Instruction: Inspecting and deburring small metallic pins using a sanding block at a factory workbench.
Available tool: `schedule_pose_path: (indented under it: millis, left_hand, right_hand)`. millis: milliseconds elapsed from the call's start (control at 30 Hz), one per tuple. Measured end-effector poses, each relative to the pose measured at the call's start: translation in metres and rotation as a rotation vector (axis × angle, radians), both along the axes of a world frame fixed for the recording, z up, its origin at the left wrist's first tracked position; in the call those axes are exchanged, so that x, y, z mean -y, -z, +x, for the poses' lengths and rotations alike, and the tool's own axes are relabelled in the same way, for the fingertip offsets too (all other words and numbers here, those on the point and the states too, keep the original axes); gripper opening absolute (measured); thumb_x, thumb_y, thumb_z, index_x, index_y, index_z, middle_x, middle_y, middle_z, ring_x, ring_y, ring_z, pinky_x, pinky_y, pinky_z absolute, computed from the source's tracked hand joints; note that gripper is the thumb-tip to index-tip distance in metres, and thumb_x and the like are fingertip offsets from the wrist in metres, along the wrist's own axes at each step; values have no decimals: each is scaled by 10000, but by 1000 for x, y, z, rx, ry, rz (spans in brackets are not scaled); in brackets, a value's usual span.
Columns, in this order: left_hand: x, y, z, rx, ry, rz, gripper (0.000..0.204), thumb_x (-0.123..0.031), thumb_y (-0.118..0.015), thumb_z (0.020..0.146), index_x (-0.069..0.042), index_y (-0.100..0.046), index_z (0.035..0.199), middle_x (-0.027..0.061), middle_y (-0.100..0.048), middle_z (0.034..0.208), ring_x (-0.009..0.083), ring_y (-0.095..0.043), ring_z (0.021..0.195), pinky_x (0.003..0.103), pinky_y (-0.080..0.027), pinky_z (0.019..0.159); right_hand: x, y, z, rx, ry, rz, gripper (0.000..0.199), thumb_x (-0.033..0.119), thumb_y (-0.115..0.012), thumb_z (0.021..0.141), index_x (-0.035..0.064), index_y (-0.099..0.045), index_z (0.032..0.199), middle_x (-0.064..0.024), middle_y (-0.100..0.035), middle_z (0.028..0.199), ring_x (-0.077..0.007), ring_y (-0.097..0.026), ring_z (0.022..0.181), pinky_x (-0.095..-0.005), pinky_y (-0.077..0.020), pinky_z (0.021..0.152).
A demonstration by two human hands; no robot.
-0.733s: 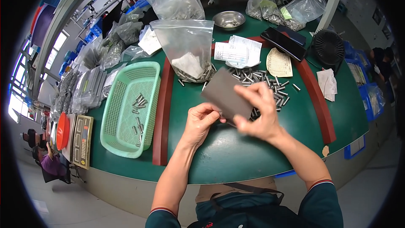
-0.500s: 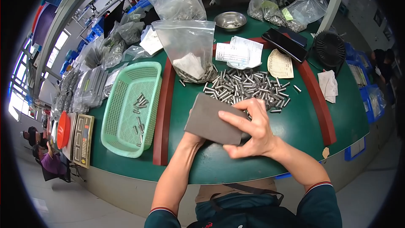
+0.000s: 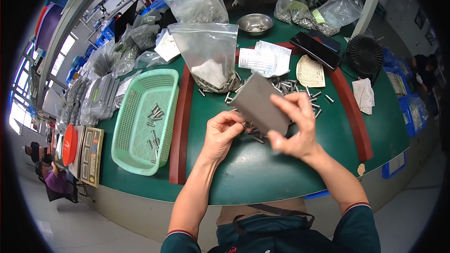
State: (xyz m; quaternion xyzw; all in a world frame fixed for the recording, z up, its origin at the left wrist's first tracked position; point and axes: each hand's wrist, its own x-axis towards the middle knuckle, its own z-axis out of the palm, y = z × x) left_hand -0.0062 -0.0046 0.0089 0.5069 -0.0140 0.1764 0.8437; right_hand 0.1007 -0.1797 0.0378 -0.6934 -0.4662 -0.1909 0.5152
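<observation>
My right hand (image 3: 296, 126) holds a flat grey card (image 3: 259, 104) tilted over a pile of small metal pins (image 3: 290, 90) on the green table (image 3: 262, 168). My left hand (image 3: 224, 133) is right beside the card's lower edge, fingers curled on a few pins under it. A clear plastic bag (image 3: 209, 54) with more pins stands just behind the card.
A green mesh basket (image 3: 146, 119) with several pins sits to the left, past a red strip (image 3: 179, 126). A steel bowl (image 3: 255, 22), paper slips (image 3: 262, 59), a black phone (image 3: 315, 49), a small fan (image 3: 365, 55) and more bags lie at the back. A scale (image 3: 90, 155) sits far left.
The card went down toward the table's front edge with my right hand, then came back up over the pins. My left hand stays close under it.
</observation>
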Motion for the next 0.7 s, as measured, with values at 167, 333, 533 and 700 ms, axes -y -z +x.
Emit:
schedule_pose_path:
  millis: [167, 333, 533, 700]
  left_hand:
    - [7, -6, -2, -77, -121, 61, 169, -17, -657, 808, -11, -627, 974, 62, -654, 929, 129, -619, 830, 277, -515, 757]
    - [1, 4, -1, -127, -64, 37, 180, -7, -648, 795, -10, -639, 975, 61, -657, 907, 119, -617, 802, 262, -513, 725]
    - [-4, -1, -1, 57, 10, 155, 165, 69, -666, 759, -7, -661, 906, 62, -663, 910, 114, -614, 826, 259, -506, 766]
    - [3, 0, -3, -370, -105, -15, 198, 79, -649, 731, -9, -666, 907, 62, -667, 929, 115, -627, 781, 268, -526, 708]
  right_hand:
    - [-1, -10, -11, 38, -46, -99, 614, 269, -734, 506, 72, -650, 1082, -106, -523, 901, -244, -509, 795, -359, -371, 749]
    - [2, -8, -9, 117, -116, -30, 664, 331, -735, 491, 91, -651, 1104, -114, -535, 916, -248, -508, 791, -359, -386, 727]
    - [-3, -2, 9, 21, 148, -70, 616, 206, -732, 481, 60, -641, 1072, -118, -531, 924, -249, -513, 798, -362, -398, 726]
    - [1, -17, -25, 158, -250, -39, 638, 337, -725, 495, 108, -661, 1087, -103, -546, 929, -238, -532, 788, -355, -378, 743]
